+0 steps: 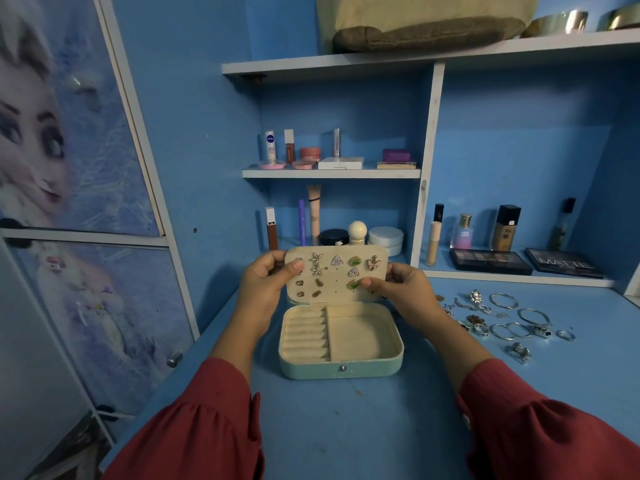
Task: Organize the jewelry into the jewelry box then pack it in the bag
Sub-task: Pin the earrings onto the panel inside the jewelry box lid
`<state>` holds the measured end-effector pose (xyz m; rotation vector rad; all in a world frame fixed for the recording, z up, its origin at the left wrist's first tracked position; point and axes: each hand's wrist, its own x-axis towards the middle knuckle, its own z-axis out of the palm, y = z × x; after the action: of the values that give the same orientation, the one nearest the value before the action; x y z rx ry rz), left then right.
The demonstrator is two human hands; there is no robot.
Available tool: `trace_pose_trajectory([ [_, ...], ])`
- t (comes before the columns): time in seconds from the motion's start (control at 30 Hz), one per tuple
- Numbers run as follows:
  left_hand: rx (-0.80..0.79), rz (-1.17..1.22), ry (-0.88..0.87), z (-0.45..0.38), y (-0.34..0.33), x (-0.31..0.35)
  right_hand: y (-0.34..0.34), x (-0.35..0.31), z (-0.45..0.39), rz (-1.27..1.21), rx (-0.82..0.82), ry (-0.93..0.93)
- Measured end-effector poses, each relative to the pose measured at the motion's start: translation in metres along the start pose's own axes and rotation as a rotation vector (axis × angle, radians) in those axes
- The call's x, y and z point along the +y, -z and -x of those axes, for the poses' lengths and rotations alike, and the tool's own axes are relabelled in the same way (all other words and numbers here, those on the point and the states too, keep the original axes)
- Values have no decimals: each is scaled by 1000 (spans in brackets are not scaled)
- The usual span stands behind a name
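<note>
Both sleeves (pixel 194 420) reach toward the open jewelry box (pixel 341 341).

Left hand (pixel 266 282) and right hand (pixel 398 284) pinch the lid panel (pixel 336 275) edges; earrings (pixel 353 266) are pinned between the grips, rings and bangles (pixel 512 323) wait loose beyond the right grip, the bag (pixel 426 19) well above, unpacked.
</note>
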<state>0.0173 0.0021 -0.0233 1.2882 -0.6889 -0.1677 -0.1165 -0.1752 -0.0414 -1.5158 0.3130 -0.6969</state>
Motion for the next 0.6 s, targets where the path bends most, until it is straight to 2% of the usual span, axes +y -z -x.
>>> trace_pose_trajectory([
  [0.4, -64, -44, -3, 1, -3, 2, 2, 1, -1, 45, 7, 3],
  [0.6, -39, -19, -1, 0, -2, -1, 2, 0, -1, 29, 6, -11],
])
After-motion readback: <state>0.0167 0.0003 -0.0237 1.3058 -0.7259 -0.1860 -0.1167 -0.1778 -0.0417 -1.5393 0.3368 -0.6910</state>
